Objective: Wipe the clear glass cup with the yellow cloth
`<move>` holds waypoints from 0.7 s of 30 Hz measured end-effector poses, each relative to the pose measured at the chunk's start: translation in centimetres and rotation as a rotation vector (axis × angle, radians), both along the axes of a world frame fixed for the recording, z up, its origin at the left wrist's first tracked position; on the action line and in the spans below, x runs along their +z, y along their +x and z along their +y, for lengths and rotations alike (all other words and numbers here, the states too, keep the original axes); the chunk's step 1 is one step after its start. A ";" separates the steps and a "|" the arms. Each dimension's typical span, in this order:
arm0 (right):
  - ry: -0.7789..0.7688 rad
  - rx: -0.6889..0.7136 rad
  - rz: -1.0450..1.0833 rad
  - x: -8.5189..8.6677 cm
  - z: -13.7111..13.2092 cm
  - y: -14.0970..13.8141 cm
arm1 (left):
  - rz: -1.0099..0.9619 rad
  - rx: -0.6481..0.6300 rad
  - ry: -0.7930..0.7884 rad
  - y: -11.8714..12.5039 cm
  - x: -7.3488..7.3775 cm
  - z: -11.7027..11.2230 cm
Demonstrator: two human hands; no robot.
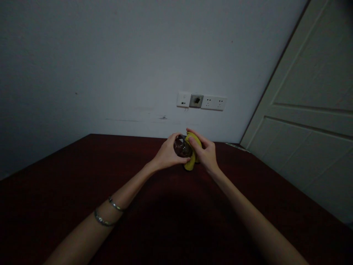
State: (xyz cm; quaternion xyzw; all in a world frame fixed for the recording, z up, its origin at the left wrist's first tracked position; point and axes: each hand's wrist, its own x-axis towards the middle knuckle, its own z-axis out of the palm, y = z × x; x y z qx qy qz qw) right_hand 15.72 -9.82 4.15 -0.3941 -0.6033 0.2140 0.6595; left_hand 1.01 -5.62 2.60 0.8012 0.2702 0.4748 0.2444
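Clear glass cup (182,148), just right of the frame's centre, is gripped by the left hand (168,152), its fingers curved round the side. The right hand (207,154) pinches a yellow cloth (189,164) against the cup. Below them spreads a dark red table (110,165); two bracelets (103,219) circle the left forearm, lower left. Wall sockets (213,102) sit above centre, a panelled door (309,99) at right.
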 end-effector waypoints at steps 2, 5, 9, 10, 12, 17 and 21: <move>0.086 0.048 -0.033 0.0 -0.4 -0.2 | -0.105 -0.052 -0.164 0.2 -0.1 0.1; 0.198 0.106 -0.078 0.1 -0.9 -0.6 | -0.247 -0.163 -0.333 0.2 0.0 0.2; 0.120 0.088 0.024 0.2 -0.7 -0.6 | -0.287 -0.281 -0.385 0.1 0.1 0.1; 0.069 0.076 0.063 0.2 -0.6 -0.5 | -0.290 -0.301 -0.394 0.1 0.0 0.1; -0.009 0.063 0.109 0.2 -0.4 -0.4 | -0.300 -0.326 -0.422 0.1 0.0 0.0; 0.178 0.072 -0.018 0.2 -1.0 -0.9 | -0.368 -0.306 -0.462 0.2 -0.1 0.1; 0.189 0.072 -0.024 0.2 -1.3 -1.2 | -0.311 -0.297 -0.392 -0.2 0.0 0.3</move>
